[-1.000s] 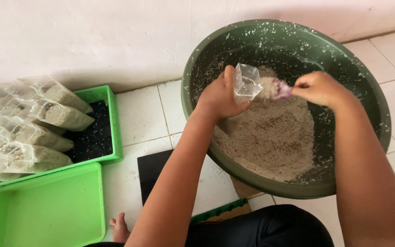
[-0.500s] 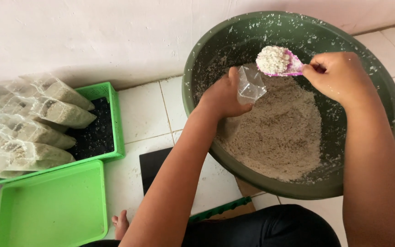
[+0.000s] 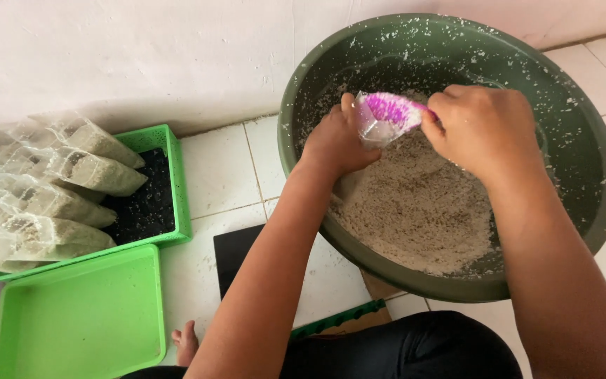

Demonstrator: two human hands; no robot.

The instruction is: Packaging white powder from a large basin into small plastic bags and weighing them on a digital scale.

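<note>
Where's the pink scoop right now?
In the head view, the pink scoop is in the right hand, tipped against the small clear bag held by the left hand, over the green basin.

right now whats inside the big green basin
The basin holds a heap of pale grainy mix; flecks cling to its walls. What lies beneath the heap is covered.

Setting: probably a home floor used as a small packing spot. White floor tiles (image 3: pixel 222 172) meeting a plain white wall (image 3: pixel 142 56); green basin (image 3: pixel 583 140) set on the floor; green trays (image 3: pixel 78 323); filled clear bags (image 3: pixel 50 196) stacked.
</note>
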